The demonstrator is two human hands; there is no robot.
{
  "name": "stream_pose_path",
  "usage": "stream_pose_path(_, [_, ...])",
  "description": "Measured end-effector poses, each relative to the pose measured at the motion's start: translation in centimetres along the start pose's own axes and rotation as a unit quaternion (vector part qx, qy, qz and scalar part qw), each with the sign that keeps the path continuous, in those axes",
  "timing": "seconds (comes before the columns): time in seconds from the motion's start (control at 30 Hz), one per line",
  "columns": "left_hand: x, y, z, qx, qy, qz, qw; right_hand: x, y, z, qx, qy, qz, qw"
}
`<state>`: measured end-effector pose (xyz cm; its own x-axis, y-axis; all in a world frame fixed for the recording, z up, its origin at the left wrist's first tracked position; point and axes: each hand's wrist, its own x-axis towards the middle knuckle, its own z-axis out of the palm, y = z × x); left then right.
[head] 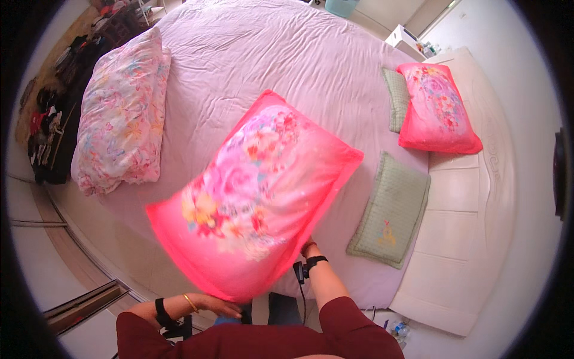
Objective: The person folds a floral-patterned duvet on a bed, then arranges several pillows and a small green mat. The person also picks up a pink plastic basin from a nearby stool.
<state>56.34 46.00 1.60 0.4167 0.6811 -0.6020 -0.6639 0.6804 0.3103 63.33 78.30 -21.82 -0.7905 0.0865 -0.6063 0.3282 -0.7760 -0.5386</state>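
A bright pink floral pillow (255, 193) is held up in front of me, tilted above the bed. My left hand (219, 306) is at its lower left corner, palm towards the edge, with fingers extended; whether it grips the fabric does not show. Behind the pillow's right edge, my right hand (308, 244) is mostly hidden, only the wrist side showing. A green quilted pillow (390, 215) with a small embroidered figure lies to the right, near the headboard. Farther up, a second pink floral pillow (439, 107) rests partly over another green pillow (394, 98).
The bed has a pale pink sheet (269, 54) and a cream headboard (457, 233). A folded floral quilt (123, 116) lies at the left. Beyond the headboard's far end stands a white nightstand (403, 42). A partly open drawer (85, 309) is at lower left; a plastic bottle (400, 330) is at lower right.
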Motion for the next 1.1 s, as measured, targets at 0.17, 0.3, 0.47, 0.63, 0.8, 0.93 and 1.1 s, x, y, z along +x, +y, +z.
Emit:
stream_pose_path(0.17, [-2.2, -0.9, -12.7, -0.076, 0.356, 0.209, 0.908, -3.0, 0.2, 0.9, 0.124, 0.029, 0.053, 0.990])
stream_pose_path(0.3, [-0.4, 2.3, -21.5, 0.291, 0.700, 0.156, 0.633, -0.3, 1.5, 3.5, -0.180, 0.152, -0.106, 0.966])
stream_pose_path(0.47, [5.1, 3.6, -21.1, -0.010, 0.527, 0.179, 0.831, -1.6, -2.7, 8.1, -0.103, 0.259, -0.117, 0.953])
stream_pose_path(0.63, [10.6, 5.4, -14.0, -0.059, 0.344, 0.045, 0.936, -11.3, -17.6, 5.4, -0.196, 0.272, -0.204, 0.920])
stream_pose_path(0.8, [20.3, 8.4, -7.5, 0.145, 0.243, 0.129, 0.951, -22.2, -28.6, -3.2, -0.388, 0.366, -0.399, 0.746])
stream_pose_path(0.93, [22.6, 9.3, -6.1, 0.214, 0.309, 0.089, 0.922, -30.8, -33.1, -6.8, -0.481, 0.436, -0.323, 0.689])
stream_pose_path(1.1, [21.7, 6.7, -8.3, 0.164, 0.347, 0.046, 0.922, -37.6, -38.2, -13.5, -0.462, 0.463, -0.446, 0.612])
